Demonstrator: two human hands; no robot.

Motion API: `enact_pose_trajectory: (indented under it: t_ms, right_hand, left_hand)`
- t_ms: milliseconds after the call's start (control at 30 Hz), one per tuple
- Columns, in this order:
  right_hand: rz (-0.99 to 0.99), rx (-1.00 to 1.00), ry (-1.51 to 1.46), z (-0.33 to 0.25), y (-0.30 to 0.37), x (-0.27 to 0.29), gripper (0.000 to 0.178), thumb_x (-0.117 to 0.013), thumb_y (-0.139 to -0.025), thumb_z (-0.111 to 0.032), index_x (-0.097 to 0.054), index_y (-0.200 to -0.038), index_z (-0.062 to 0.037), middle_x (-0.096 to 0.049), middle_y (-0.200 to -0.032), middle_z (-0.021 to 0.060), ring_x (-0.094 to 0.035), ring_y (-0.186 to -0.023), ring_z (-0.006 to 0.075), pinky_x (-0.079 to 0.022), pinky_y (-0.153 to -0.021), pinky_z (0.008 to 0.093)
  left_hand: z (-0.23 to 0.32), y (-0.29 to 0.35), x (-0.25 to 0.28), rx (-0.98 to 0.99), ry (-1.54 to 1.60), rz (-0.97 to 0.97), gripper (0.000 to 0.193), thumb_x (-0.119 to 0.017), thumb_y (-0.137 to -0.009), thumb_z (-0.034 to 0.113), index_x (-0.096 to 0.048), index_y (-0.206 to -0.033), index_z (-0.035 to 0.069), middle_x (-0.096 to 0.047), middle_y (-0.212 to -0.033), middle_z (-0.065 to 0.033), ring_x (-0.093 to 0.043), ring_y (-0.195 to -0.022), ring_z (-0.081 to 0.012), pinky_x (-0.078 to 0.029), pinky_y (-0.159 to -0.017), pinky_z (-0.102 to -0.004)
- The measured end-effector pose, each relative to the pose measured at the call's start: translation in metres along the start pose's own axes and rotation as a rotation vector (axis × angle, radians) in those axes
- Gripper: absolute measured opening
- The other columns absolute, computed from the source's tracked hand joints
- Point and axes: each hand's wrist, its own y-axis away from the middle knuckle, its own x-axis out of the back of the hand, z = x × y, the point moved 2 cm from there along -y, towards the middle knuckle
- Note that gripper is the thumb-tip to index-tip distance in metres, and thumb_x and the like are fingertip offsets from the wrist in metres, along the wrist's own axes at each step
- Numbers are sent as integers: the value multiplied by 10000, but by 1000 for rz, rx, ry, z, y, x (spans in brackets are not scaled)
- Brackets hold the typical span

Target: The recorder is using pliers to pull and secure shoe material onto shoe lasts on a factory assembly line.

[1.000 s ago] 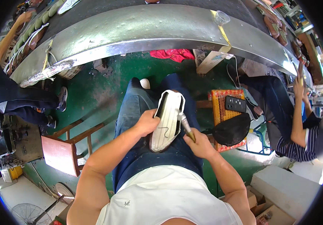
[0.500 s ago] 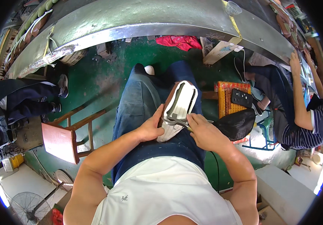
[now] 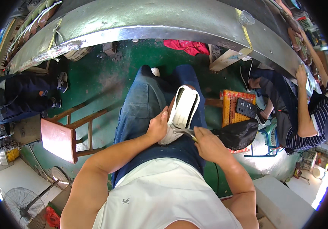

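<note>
On my lap lies a half-made shoe (image 3: pixel 180 110), brown on its outer side, with a white lining edge standing up around a white middle. My left hand (image 3: pixel 158 125) is closed around its left side near the end closest to me, the thumb along the edge. In my right hand (image 3: pixel 209 143) are metal pincers (image 3: pixel 187 131), fingers wrapped round the handles. The jaws rest at the near end of the white edge, close to my left fingers. Whether they grip the lining cannot be made out.
A long metal-edged bench (image 3: pixel 133 32) runs across the far side. To the left stands a wooden stool (image 3: pixel 59 139); to the right, a beaded seat (image 3: pixel 228 108) bears a black phone (image 3: pixel 246 107) and black bag (image 3: pixel 239 135). Co-workers sit at both sides. A fan (image 3: pixel 24 210) is lower left.
The pincers' handles, spread apart before, are now closer together in my right hand. Their jaws have shifted toward the shoe's near end, and my view has turned slightly.
</note>
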Motion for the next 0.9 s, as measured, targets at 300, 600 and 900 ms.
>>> enact_pose_trajectory:
  t_ms: [300, 600, 900]
  right_hand:
    - [60, -222, 46, 21, -18, -8, 311, -673, -902, -134, -533, -1131, 23, -639, -975, 201, -664, -928, 410, -548, -841, 455]
    - [178, -212, -405, 39, -33, 36, 281, -592, -994, -232, -587, -1154, 0, -667, -1001, 247, -644, -956, 453, -503, -842, 504]
    - [45, -246, -136, 47, -58, 9, 315, -549, -1028, -296, -564, -1075, 15, -673, -941, 274, -656, -920, 459, -512, -784, 528]
  left_hand:
    - [22, 3, 4, -479, -412, -181, 557, -482, -1040, 221, -363, -1567, 85, -275, -1618, -256, -392, -1444, -413, -414, -1136, -401]
    - [36, -8, 9, -354, -547, -369, 589, -492, -1029, 248, -330, -1596, 235, -109, -1642, -311, -548, -1263, -509, -504, -1041, -463]
    - [16, 3, 17, -270, -380, -340, 658, -544, -1019, 274, -286, -1602, 112, -233, -1619, -305, -538, -1318, -448, -448, -1097, -410]
